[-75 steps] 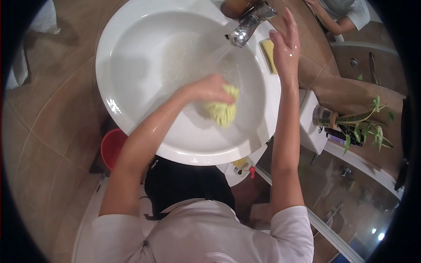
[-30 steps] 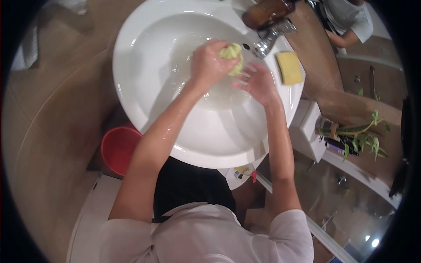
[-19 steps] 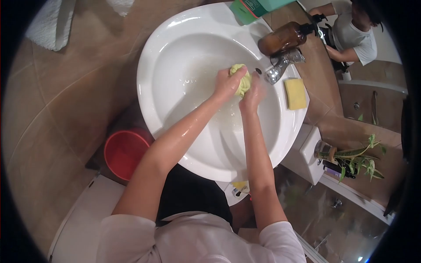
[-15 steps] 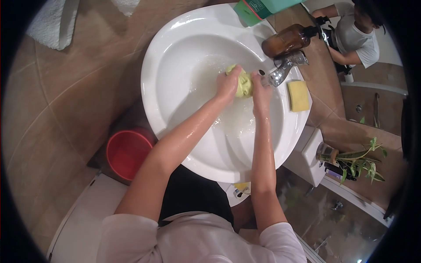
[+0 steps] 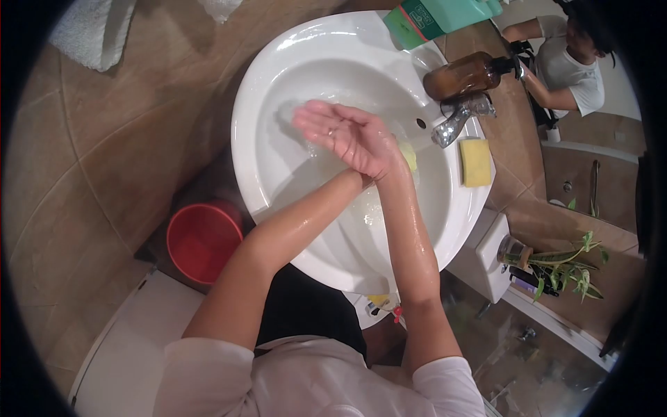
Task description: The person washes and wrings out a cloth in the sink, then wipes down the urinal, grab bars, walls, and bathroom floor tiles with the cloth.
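Observation:
My right hand [image 5: 347, 139] is held palm up over the white sink [image 5: 244, 139], its wet fingers stretched out and blurred at the tips, with nothing in it. Under my right wrist passes my left hand [image 5: 367, 179]; only a bit near its wrist shows, and its fingers are hidden. A yellow-green cloth [image 5: 408, 157] peeks out on the far side of my right wrist; what grips it cannot be seen. Cloudy water lies in the basin. To the right of my hands is the chrome faucet [image 5: 453, 128].
A yellow sponge [image 5: 475, 163], an amber pump bottle [image 5: 462, 75] and a green container [image 5: 431, 21] stand along the sink's edge. A red bucket [image 5: 203, 242] is at lower left. At right are a potted plant [image 5: 559, 264] and a mirror reflecting a person [image 5: 566, 69].
Both hands were at the cloth half a second ago; my right hand has come off it and turned palm up, and my left hand has slid beneath the right wrist. The view has shifted slightly.

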Tool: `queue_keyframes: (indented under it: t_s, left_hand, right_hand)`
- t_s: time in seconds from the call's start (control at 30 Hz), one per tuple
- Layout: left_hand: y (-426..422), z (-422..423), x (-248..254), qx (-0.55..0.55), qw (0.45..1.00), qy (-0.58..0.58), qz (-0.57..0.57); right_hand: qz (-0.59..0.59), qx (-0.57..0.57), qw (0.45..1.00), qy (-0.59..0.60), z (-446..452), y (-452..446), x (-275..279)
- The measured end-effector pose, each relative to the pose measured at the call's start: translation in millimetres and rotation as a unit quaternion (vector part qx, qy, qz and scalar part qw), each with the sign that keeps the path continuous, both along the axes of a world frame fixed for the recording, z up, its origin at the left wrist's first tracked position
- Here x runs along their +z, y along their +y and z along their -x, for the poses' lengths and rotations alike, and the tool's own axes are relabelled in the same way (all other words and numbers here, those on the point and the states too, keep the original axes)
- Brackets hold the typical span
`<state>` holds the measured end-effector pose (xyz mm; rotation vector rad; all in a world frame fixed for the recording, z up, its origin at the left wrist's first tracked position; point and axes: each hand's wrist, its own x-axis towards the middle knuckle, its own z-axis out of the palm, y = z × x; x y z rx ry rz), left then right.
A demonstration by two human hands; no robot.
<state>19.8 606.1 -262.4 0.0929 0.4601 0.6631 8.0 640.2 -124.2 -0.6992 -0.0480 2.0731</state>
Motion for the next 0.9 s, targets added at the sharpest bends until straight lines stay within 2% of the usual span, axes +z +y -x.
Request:
queue_keyframes:
  t_s: [0.07,0.1,0.13,0.17,0.2,0.23,0.27,0.3,0.33,0.37,0.4,0.43,0.47,0.5,0.53,0.57,0.6,0.63,0.67,0.73,0.77,0.83,0.87,0.9]
  left_hand:
    - [-1,-2,4,-0.009,0.977,0.153,-0.147]
    - [-1,-4,7,-0.014,0.938,0.253,-0.236]
    - [-1,-4,9,-0.018,0.877,0.359,-0.320]
    - [-2,-2,16,-0.019,0.841,0.403,-0.360]
    - [-2,1,24,-0.017,0.810,0.433,-0.395]
    - [-1,9,43,-0.015,0.812,0.432,-0.393]
    - [-1,12,52,-0.082,0.760,0.444,-0.467]
    - [0,16,61,-0.147,0.699,0.450,-0.536]
    - [0,19,64,-0.143,0.690,0.428,-0.567]
    - [0,17,63,-0.143,0.691,0.426,-0.567]
    - [1,14,61,-0.184,0.629,0.431,-0.620]
    - [2,12,59,-0.223,0.562,0.433,-0.669]
    - [2,12,56,-0.223,0.562,0.432,-0.669]
    - [1,15,52,-0.154,0.573,0.404,-0.697]
    - [-2,16,50,-0.086,0.580,0.373,-0.719]
    - [0,15,65,-0.159,0.562,0.411,-0.700]
    - [0,14,65,-0.173,0.552,0.411,-0.705]
    - [2,15,66,-0.185,0.539,0.412,-0.711]
    - [4,17,66,-0.187,0.535,0.412,-0.713]
    - [3,24,66,-0.160,0.493,0.400,-0.756]
    - [1,26,61,-0.161,0.493,0.401,-0.755]
    - [-5,30,54,-0.015,0.429,0.418,-0.800]
    - [-3,28,60,-0.015,0.431,0.420,-0.798]
    - [2,23,67,-0.103,0.423,0.435,-0.788]
  right_hand:
    - [-0.015,-0.032,0.999,-0.008,-8,-3,3]
    - [-0.030,-0.060,0.998,-0.018,-15,-6,5]
    - [0.006,-0.133,0.991,-0.004,-27,-12,2]
    - [0.041,-0.205,0.978,0.010,-41,-22,-4]
    - [0.073,-0.268,0.959,0.047,-53,-32,-6]
    - [0.105,-0.330,0.934,0.084,-65,-42,-8]
    - [0.106,-0.329,0.935,0.080,-78,-49,-13]
    - [0.100,-0.400,0.903,0.120,-90,-57,-18]
    - [0.093,-0.470,0.863,0.160,-92,-63,-14]
    - [0.092,-0.471,0.863,0.158,-89,-69,-14]
    - [0.021,-0.468,0.883,-0.024,-80,-78,-17]
    - [-0.051,-0.448,0.869,-0.204,-66,-86,-17]
    - [-0.152,-0.350,0.825,-0.417,-46,-94,-11]
    - [-0.243,-0.228,0.727,-0.601,-20,-103,-1]
    - [-0.227,-0.153,0.664,-0.696,12,-114,11]
    - [-0.286,-0.123,0.705,-0.637,26,-134,-20]
    - [-0.428,-0.079,0.567,-0.700,47,-124,-3]
    - [-0.550,-0.032,0.401,-0.731,60,-111,16]
    - [-0.549,-0.036,0.401,-0.732,51,-113,-3]
    - [-0.419,-0.017,0.511,-0.750,14,-122,-53]
    - [-0.462,-0.067,0.329,-0.821,-10,-100,-41]
    - [-0.451,-0.023,0.321,-0.833,-1,-95,-29]
    - [-0.458,-0.004,0.356,-0.815,12,-103,-29]
    - [-0.465,0.016,0.389,-0.795,35,-117,-29]
